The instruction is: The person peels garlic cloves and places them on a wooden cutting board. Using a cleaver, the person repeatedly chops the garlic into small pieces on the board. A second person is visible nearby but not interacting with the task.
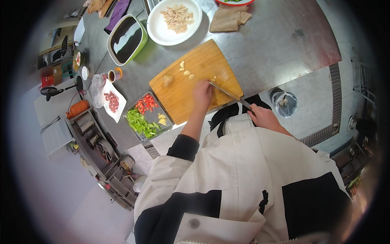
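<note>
My right hand [262, 116] grips the handle of a kitchen knife [225, 91], whose blade slants across the right half of a wooden cutting board [179, 100]. Near the blade's tip, my left hand [203, 91] is down at the board with its fingers bent. Whatever may be under those fingers is hidden. Small pale bits [214, 77] lie just beyond the blade. Several peeled garlic cloves [187, 73] are scattered farther up the board, and a piece of what looks like ginger [168, 80] rests to their left.
Left of the board stands a clear tray [151, 116] with chopped green and red vegetables and yellowish slices. Sliced raw meat fills a white dish [117, 113]. Behind are a green-sided tub [138, 45] of dark liquid, a white bowl [155, 32] and a brown cloth [225, 21]. A lined bin [285, 106] stands at right.
</note>
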The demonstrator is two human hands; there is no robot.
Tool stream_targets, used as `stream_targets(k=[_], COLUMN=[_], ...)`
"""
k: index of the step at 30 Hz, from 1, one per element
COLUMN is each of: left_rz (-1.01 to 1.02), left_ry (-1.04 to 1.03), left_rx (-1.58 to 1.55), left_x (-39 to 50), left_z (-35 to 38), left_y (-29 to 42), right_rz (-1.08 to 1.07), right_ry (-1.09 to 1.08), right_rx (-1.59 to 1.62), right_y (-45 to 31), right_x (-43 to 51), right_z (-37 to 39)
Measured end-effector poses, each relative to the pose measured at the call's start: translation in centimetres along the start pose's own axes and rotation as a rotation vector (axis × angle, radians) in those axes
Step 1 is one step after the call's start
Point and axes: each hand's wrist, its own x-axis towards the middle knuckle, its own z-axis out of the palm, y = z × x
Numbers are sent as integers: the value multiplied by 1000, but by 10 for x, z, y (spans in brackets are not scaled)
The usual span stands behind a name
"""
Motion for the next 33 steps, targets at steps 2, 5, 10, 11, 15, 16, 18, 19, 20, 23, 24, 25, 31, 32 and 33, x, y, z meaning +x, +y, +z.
stream_targets(k=[2,5,10,11,15,16,18,19,20,23,24,25,31,32,33], left_rz=[3,-27,-7,10,57,47,29,22,14,-1,-4,4,-7,-11,-15], left_ry=[5,-20,-26,-6,50,37,17,4,-7,-28,-32,-15,-2,-6,-9], left_rx=[-5,-11,11,16,-7,12,39,33,25,16,15,12,4,8,11], left_x=[1,1,1,0,-3,-4,-5,-5,-6,-5,-5,-4,-4,-4,-4], left_z=[1,0,0,1,1,1,1,1,0,-1,-1,-1,0,0,-1], left_y=[1,2,-1,-2,-3,-3,-3,-3,-3,-3,-3,-3,-2,-2,-2], right_rz=[28,43,54,62,-24,-20,-4,-3,4,17,21,25,54,52,69], right_ry=[-41,-75,-58,-51,72,50,14,14,11,-4,-10,-19,-90,-85,-95], right_rx=[3,18,14,10,-5,-12,-30,-24,-23,-18,-16,-11,2,0,-13], right_y=[1,2,1,1,3,3,2,1,0,-5,-6,-7,-2,-1,0], right_x=[2,11,28,26,14,9,4,3,2,2,2,2,12,18,23], right_z=[-1,2,18,20,15,12,7,5,4,-1,-3,-4,1,7,12])
